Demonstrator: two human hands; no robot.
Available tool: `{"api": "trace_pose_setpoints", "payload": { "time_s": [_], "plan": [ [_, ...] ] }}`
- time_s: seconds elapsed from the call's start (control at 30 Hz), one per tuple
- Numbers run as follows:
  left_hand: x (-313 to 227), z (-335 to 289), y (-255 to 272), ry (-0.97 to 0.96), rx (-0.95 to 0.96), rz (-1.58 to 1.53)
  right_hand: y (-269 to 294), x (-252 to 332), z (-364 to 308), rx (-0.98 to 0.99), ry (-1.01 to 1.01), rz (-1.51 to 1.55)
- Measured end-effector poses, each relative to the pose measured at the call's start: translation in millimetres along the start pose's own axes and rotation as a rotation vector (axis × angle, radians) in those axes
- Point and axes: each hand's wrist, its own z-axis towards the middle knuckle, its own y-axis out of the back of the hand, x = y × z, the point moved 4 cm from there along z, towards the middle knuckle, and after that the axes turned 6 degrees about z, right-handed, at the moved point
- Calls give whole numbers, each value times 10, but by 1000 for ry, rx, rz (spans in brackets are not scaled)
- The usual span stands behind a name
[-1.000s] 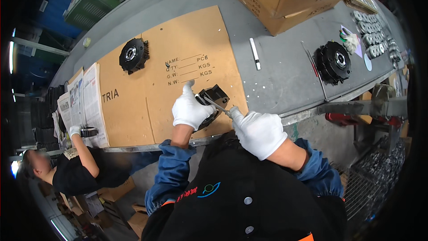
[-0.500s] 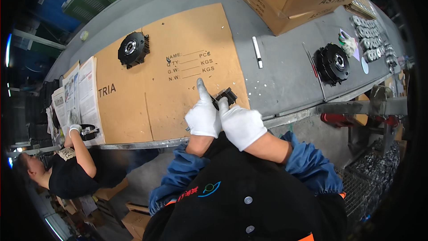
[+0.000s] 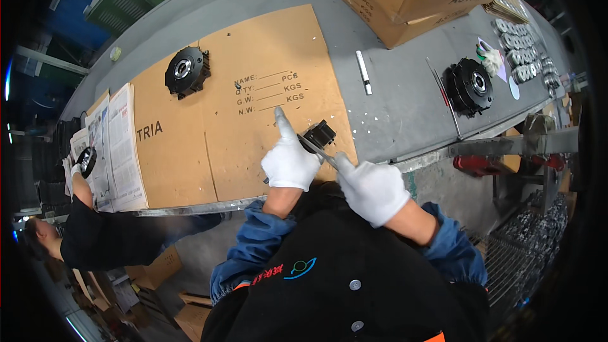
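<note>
My left hand (image 3: 291, 161), in a white glove, is closed around a small black plastic part (image 3: 320, 133) near the cardboard's right edge, its index finger stretched out. The part's blocky end sticks out beyond the fingers. In my right hand (image 3: 373, 191), also gloved in white, is a thin flat metal blade (image 3: 322, 154), pinched between thumb and fingers. The blade runs toward the part's near side; whether it touches is too small to tell. Its handle is hidden in the glove.
Under my hands lies a cardboard sheet (image 3: 183, 171). One round black part (image 3: 187, 71) rests on it, another (image 3: 468, 87) beside a thin rod (image 3: 444, 98). A marker (image 3: 363, 71), cartons (image 3: 405, 6) and metal rings (image 3: 520, 57) stand beyond. At left a co-worker's hand holds a dark ring (image 3: 87, 161).
My right hand has drawn back from the black part, toward the lower right, bringing the blade into view. The co-worker's hand has moved away to the left with the dark ring.
</note>
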Motion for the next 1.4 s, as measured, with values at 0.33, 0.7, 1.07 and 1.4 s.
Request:
{"api": "trace_pose_setpoints", "payload": {
  "time_s": [0.33, 0.7, 1.07, 1.4],
  "plan": [
    [271, 129, 76, -110, -144, -58, 111, -212, 107, -286, -67, 21],
    [147, 148, -58, -137, -21, -111, -14, -215, 199, -133, -23, -20],
    [92, 89, -8, -142, -87, -32, 192, -259, 250, -157, -28, -277],
    [27, 19, -51, -133, -111, 18, -277, -191, 422, -156, 85, -434]
  ]
}}
